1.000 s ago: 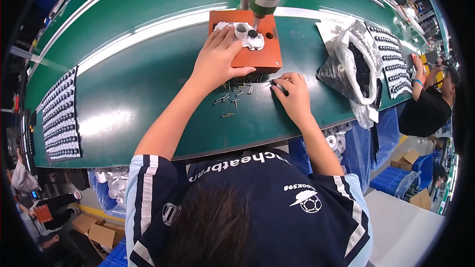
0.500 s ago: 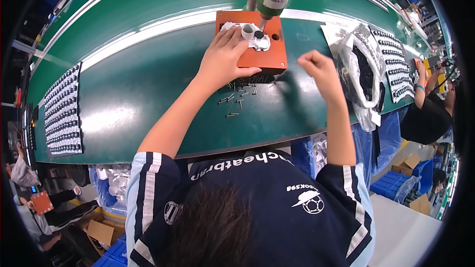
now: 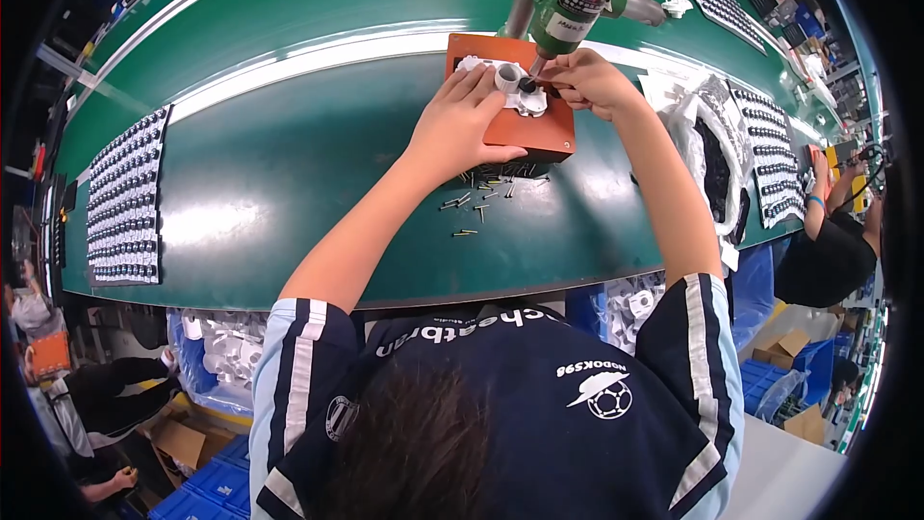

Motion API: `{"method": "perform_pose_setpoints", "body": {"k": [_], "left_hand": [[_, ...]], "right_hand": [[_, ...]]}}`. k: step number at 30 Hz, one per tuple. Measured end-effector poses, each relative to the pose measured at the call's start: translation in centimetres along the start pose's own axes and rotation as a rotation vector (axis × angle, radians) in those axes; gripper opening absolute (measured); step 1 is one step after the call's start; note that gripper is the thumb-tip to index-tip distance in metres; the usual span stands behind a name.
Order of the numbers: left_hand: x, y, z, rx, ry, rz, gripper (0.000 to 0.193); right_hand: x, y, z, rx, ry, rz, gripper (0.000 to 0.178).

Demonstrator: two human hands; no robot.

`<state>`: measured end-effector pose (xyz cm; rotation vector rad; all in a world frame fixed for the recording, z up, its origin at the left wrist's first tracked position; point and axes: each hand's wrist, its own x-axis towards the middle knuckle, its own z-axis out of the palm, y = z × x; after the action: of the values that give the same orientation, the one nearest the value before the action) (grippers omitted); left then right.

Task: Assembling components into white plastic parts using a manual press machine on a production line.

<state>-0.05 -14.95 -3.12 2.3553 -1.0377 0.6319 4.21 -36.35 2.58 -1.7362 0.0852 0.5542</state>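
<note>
A white plastic part (image 3: 530,104) with a round grey-white collar (image 3: 507,78) and a small black knob-like piece (image 3: 526,85) lies on an orange block (image 3: 539,137). Flat across the part's left end rest the outstretched fingers of my left hand (image 3: 462,120), its thumb along the block's front edge. My right hand (image 3: 595,83) is at the part's right side, its fingers pinched close to the black piece and the metal tip (image 3: 537,65) of a green machine (image 3: 570,2). Whatever those fingers hold is hidden. Several loose screws or pins (image 3: 465,200) lie before the block.
Rows of black-and-white parts stand on a sheet (image 3: 125,202) at the left and another (image 3: 768,149) at the right. A clear plastic bag (image 3: 685,130) of black pieces sits right of my forearm. Bins of white parts (image 3: 226,351) are below the bench edge (image 3: 318,294). A co-worker (image 3: 833,250) is at far right.
My right hand has moved from beside the block, where it was a closed fist, left and up to the machine tip. My left hand stays on the white part. The whole view has shifted slightly.
</note>
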Motion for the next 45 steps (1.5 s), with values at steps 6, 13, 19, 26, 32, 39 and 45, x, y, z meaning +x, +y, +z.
{"method": "perform_pose_setpoints", "body": {"k": [6, 13, 19, 26, 32, 39, 45], "left_hand": [[0.1, 0.0, -0.1, 0.01, 0.008, 0.008, 0.06], [0.1, -0.1, 0.0, -0.01, 0.014, 0.004, 0.058], [0.1, 0.0, -0.1, -0.023, 0.019, 0.0, 0.057], [0.1, -0.2, 0.1, -0.011, 0.004, -0.003, 0.058], [0.2, 0.0, 0.0, -0.006, 0.0, 0.004, 0.058], [0.2, 0.0, 0.0, 0.001, -0.01, -0.001, 0.06], [-0.1, -0.1, -0.2, -0.002, -0.004, -0.004, 0.058]], "right_hand": [[-0.4, -0.8, 0.1, -0.071, 0.007, 0.028, 0.008], [0.6, -1.3, -0.2, -0.148, -0.021, 0.041, 0.009], [0.7, -1.6, -0.5, -0.124, -0.07, 0.072, 0.007], [1.2, -1.2, -0.6, -0.211, -0.069, 0.007, 0.013], [1.6, -1.5, -0.7, -0.358, -0.083, 0.089, 0.014], [1.4, -1.5, -0.6, -0.498, -0.111, 0.095, 0.026], [1.2, -0.4, -5.4, -0.175, 0.04, -0.053, 0.021]]}}
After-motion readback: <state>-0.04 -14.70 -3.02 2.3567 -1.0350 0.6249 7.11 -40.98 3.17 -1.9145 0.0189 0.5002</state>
